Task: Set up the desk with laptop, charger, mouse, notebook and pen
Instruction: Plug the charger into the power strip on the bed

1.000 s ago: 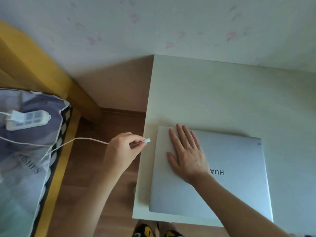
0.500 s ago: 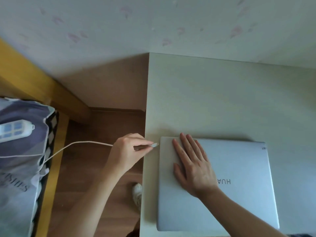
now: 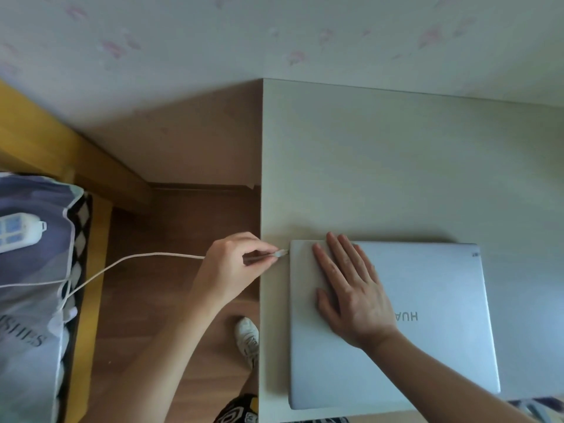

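A closed silver laptop (image 3: 427,315) lies on the pale desk (image 3: 381,166) near its front left corner. My right hand (image 3: 351,291) rests flat on the lid's left part, fingers spread. My left hand (image 3: 235,264) pinches the plug of a white charger cable (image 3: 152,257), and the plug tip (image 3: 282,253) touches the laptop's left edge near the far corner. The cable runs left to the bed. No mouse, notebook or pen is in view.
A white power strip (image 3: 18,232) lies on a grey-blue pillow (image 3: 33,300) on the yellow-framed bed (image 3: 91,270) at the left. Wooden floor with a white shoe (image 3: 248,337) separates bed and desk. A flowered wall (image 3: 274,35) runs behind.
My left hand has carried the cable plug rightward from off the desk's edge up to the laptop's left side. My right hand stayed flat on the lid. The view shifted right.
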